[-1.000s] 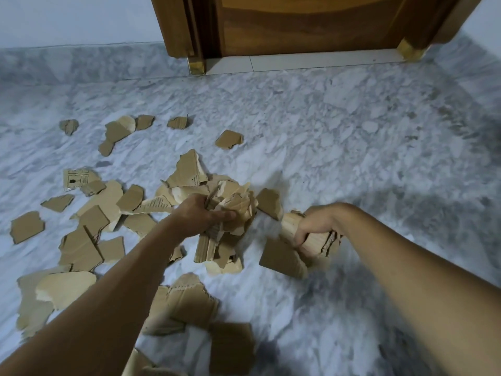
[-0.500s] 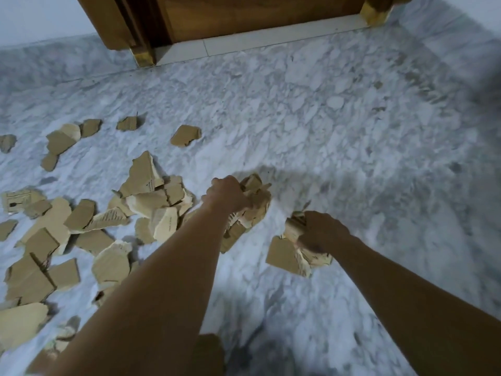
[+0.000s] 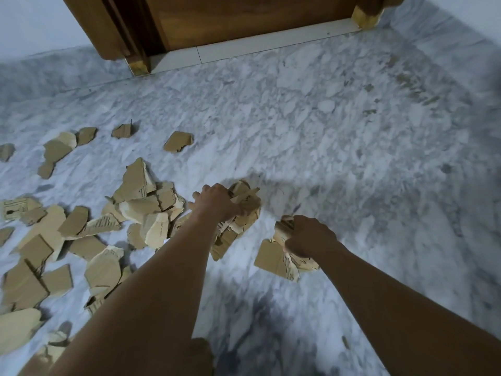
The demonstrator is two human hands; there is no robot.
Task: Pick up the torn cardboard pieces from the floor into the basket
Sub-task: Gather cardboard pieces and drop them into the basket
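Note:
My left hand grips a thick bundle of torn cardboard pieces, held above the marble floor at the middle of the view. My right hand grips a smaller bunch of torn cardboard just to the right, also off the floor. Several loose brown cardboard pieces lie scattered on the floor to the left, with more near the bottom left corner. The basket is not in view.
Grey-white marble floor stretches bare to the right and ahead. A wooden door and its frame stand at the back, with a pale threshold strip. Small cardboard scraps lie further back.
Both hands have lifted their cardboard bundles off the floor and carried them a little to the right. The view has swung right, so the scattered pile now sits further left.

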